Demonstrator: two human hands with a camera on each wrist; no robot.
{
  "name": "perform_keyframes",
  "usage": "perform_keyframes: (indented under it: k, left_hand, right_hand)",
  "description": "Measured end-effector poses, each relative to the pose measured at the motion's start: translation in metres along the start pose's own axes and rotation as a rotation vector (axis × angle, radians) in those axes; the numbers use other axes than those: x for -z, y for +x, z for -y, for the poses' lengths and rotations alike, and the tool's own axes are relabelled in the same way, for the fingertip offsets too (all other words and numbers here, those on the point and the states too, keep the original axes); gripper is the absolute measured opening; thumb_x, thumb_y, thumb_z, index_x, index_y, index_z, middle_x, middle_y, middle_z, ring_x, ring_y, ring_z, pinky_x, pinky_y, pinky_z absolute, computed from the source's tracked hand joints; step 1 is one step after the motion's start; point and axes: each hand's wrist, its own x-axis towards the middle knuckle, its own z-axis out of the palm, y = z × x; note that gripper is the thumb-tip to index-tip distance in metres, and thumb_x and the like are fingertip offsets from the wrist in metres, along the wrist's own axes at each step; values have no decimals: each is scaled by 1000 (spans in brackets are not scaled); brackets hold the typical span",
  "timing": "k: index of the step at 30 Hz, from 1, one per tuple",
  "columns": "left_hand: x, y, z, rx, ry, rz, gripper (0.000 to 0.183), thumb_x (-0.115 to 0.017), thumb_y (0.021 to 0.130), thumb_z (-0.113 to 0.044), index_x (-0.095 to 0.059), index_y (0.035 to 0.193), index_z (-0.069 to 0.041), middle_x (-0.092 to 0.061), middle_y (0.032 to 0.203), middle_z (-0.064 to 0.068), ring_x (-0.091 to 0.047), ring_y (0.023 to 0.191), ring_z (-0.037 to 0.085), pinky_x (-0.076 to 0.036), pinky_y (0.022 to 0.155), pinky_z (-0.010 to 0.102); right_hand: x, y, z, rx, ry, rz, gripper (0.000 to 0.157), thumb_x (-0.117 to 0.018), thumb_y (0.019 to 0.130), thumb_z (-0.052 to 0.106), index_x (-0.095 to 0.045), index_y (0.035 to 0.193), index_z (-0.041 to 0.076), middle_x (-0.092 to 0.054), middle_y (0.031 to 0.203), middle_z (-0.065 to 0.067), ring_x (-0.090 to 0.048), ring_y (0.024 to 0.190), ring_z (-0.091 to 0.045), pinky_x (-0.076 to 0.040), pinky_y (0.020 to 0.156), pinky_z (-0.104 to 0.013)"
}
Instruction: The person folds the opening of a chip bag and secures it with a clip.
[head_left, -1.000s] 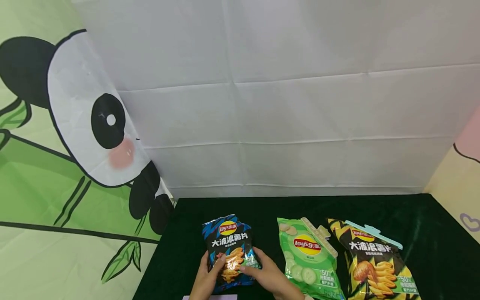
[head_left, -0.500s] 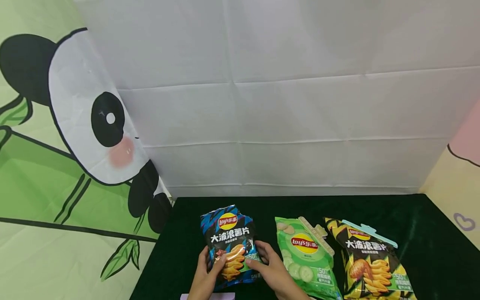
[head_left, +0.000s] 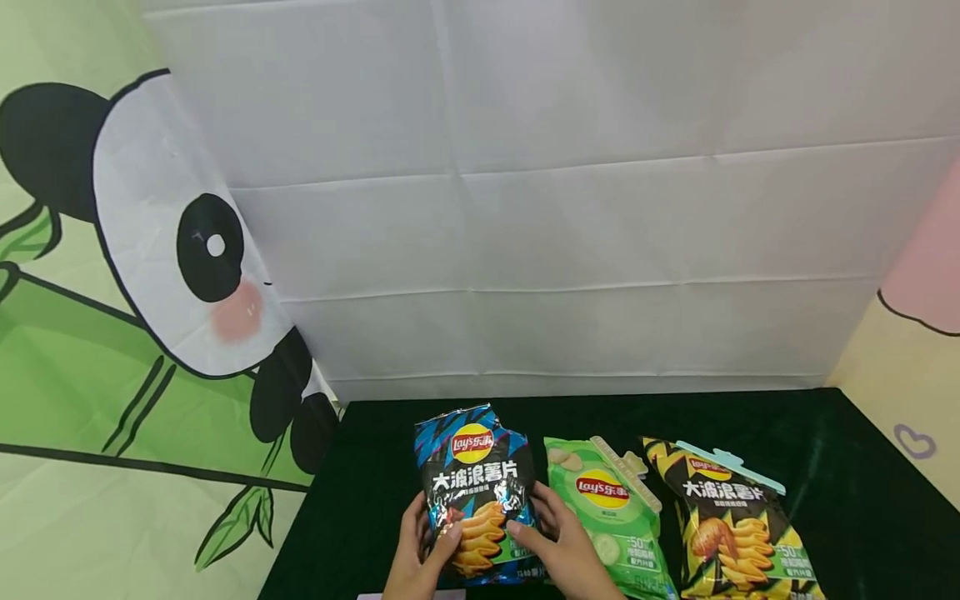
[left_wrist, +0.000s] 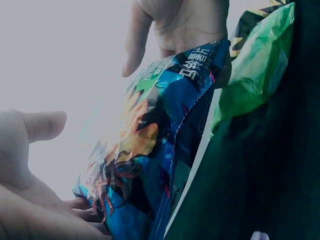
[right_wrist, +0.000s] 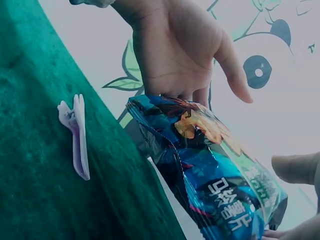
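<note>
A blue and black bag of potato chips (head_left: 480,467) is held front side up between my two hands, its ragged upper end leaning toward the backdrop. My left hand (head_left: 420,554) grips the bag's left edge with its fingers behind it. On the other edge is my right hand (head_left: 566,546), fingers likewise behind the bag. Both thumbs are on the front side; the wrist views show the left thumb (left_wrist: 47,125) and the right thumb (right_wrist: 292,169) spread off the surface. Below the bag, a purple bag clip (right_wrist: 80,142) lies on the dark green cloth.
To the right lies a green chip bag (head_left: 600,529) with a cream clip (head_left: 626,471) on its top corner. Beside it is a black and yellow chip bag (head_left: 735,533) with a light blue clip (head_left: 731,467). A white backdrop (head_left: 570,250) rises behind the table (head_left: 795,437).
The blue chip bag, held in both hands, has come up and slightly right and looks larger. It now overlaps the green bag's edge less than the right hand does. The head view has shifted slightly.
</note>
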Motion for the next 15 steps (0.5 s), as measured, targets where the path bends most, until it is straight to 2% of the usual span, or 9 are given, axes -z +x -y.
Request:
perform_keyframes:
  k: [7, 11, 15]
  left_hand:
    - [-9, -7, -8, -24, -17, 30, 81, -58, 91, -44, -13, 148, -8, -37, 144, 27, -45, 123, 38, -41, 97, 55]
    - [-15, -12, -10, -40, -2, 28, 79, -58, 91, -44, -15, 147, -8, -40, 142, 26, -47, 122, 38, -41, 97, 57]
    - [-22, -17, -12, -63, -18, 54, 78, -59, 90, -42, -16, 147, -9, -42, 141, 24, -48, 122, 35, -42, 98, 55]
  right_hand:
    - [14, -4, -3, -26, 105, 9, 92, -65, 85, 49, -20, 149, 0, -32, 148, -30, -41, 132, -43, -43, 102, -53]
    - [22, -8, -2, -40, 87, -27, 91, -65, 84, 51, -24, 147, 0, -36, 147, -29, -42, 132, -43, -40, 104, -55]
    - [31, -15, -1, -59, 51, -82, 91, -65, 83, 52, -27, 146, -2, -39, 144, -29, -42, 131, -44, -39, 104, -56]
